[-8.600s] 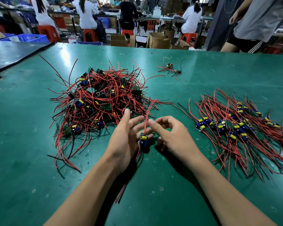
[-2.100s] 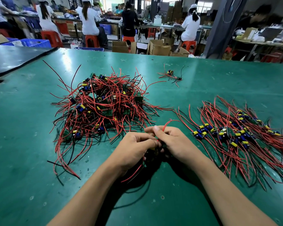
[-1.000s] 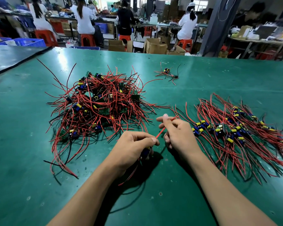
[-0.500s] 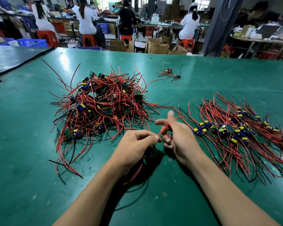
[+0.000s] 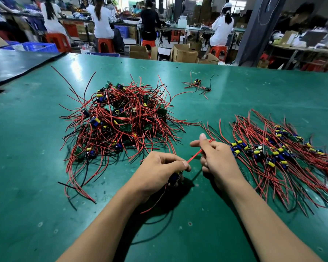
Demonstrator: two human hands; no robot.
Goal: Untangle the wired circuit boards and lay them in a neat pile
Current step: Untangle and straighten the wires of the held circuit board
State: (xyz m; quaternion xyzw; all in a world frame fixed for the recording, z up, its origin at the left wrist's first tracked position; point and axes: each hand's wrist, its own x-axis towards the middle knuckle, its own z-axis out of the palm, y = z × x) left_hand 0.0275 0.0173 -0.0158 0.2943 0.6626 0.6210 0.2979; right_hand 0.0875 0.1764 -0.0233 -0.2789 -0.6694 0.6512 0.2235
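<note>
Near the front of the green table (image 5: 27, 148), the left hand (image 5: 159, 171) is curled around one circuit board (image 5: 175, 177), which sits tucked beneath its fingers, so only a dark blue edge shows. Loose red and black leads trail out below the wrist onto the table. A red wire (image 5: 194, 155) runs taut from that board up and to the right into the right hand (image 5: 216, 159), which pinches it, with its thumb raised and one finger pointing left. The two hands are close together but not touching. Behind the left hand lies the tangled heap (image 5: 121, 120) of boards and red wires. Just beside the right hand, on its right, spreads the sorted pile (image 5: 282, 154), its boards lined up and its wires fanned out. A stray board (image 5: 197, 84) lies farther back.
</note>
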